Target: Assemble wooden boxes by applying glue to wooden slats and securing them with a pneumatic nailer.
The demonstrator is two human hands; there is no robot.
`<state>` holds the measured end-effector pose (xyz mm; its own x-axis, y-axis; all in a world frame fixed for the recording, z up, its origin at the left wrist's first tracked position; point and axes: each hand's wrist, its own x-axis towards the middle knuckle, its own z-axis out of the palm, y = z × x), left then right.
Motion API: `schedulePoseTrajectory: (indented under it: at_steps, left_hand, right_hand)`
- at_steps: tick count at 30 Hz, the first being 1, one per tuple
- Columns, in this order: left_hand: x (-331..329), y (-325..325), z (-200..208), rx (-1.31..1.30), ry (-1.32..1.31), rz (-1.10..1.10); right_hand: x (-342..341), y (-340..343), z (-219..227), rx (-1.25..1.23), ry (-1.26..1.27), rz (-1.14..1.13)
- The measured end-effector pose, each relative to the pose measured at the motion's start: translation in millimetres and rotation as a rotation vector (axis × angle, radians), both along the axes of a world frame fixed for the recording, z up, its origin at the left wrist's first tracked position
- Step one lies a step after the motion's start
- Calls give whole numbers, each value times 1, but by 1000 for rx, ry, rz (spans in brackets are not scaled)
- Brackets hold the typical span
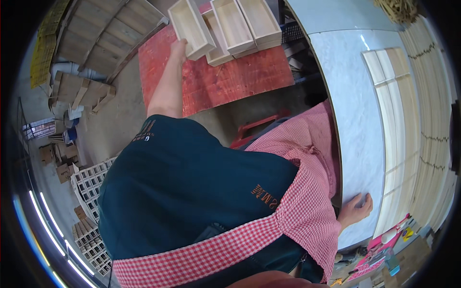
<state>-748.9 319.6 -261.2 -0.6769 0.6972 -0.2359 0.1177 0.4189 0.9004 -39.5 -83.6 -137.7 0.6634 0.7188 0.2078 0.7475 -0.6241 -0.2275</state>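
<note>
My left hand (178, 50) reaches far out over a red table and grips the near-left corner of a pale, open-topped wooden box (196, 29). The box is tilted and overlaps the other boxes beside it; whether it still touches the table is hidden. Several similar wooden boxes (233, 26) stand packed together just to its right. My right hand (356, 211) rests on the near part of a pale marbled worktop (348, 139), fingers apart and slightly bent, with nothing in them. Beyond that hand lie flat, light wooden strips (391, 96).
The red table (240, 79) has a worn top. More long pale strips (432, 120) are stacked along the far right. Wooden pallets (110, 33) lean at the upper left. White gridded stacks (91, 187) stand at the left. Tools and a pink sheet (379, 245) lie at the lower right.
</note>
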Motion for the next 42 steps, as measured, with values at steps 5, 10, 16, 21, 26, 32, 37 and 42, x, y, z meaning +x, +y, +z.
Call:
schedulePoseTrajectory:
  at_steps: [5,10,16,21,26,32,37,42]
  left_hand:
    - [21,2,-41,-117,-7,-75]
    - [40,6,-27,-89,-64,-67]
    - [33,4,-34,-59,-56,-124]
    - [38,-5,-26,-43,-102,-97]
    - [57,12,-47,-55,-104,-161]
    - [-17,5,2,84,424,-146]
    - [152,22,89,149,604,-294]
    - [317,17,131,549,525,-767]
  right_hand:
    - [-3,2,4,-24,10,-40]
    - [-7,3,3,-38,-3,-54]
    - [-12,4,6,-47,-19,-61]
    - [-14,7,4,-43,-10,-33]
    - [-11,-10,19,-34,2,-83]
    - [55,-19,8,138,30,-38]
    - [129,-56,22,-122,-216,-184]
    - [143,-67,30,-211,-57,-102]
